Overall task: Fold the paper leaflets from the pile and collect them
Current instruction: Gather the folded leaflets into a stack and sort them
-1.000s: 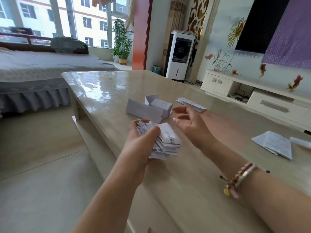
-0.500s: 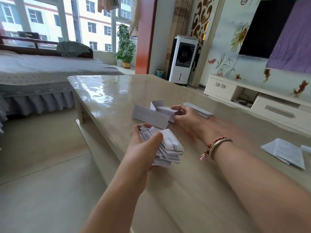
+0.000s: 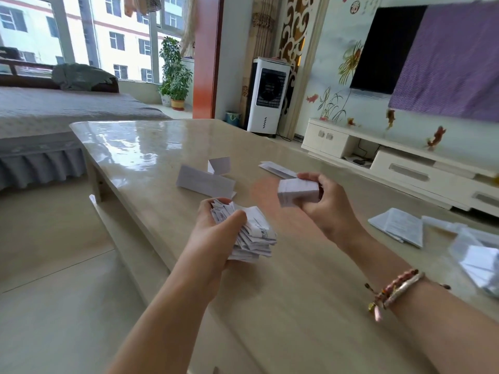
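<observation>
— So, what do we have in our left hand [image 3: 213, 233]?

— We grip a thick wad of folded leaflets [image 3: 251, 233] there, thumb curled over the top and fingers under it, just left of the frame's centre and above the near edge of the tabletop [image 3: 151, 147].

— And our right hand [image 3: 328, 203]?

— Its grip is closed round one small folded leaflet [image 3: 297, 191], held up off the tabletop, a little right of centre and apart from the wad. A beaded bracelet [image 3: 397, 290] sits on that wrist, lower right.

— What else lies on the tabletop?

— Behind the wad we see a folded strip [image 3: 204, 182] standing like a tent, with a smaller bent sheet [image 3: 220, 166] just behind it. Further right, past our right hand, a flat strip [image 3: 278, 168] lies alone. At the right edge we see a printed sheet [image 3: 399, 225] lying flat, and beside it a blurred heap of paper [image 3: 480, 260]; we cannot tell how many sheets are in it.
</observation>
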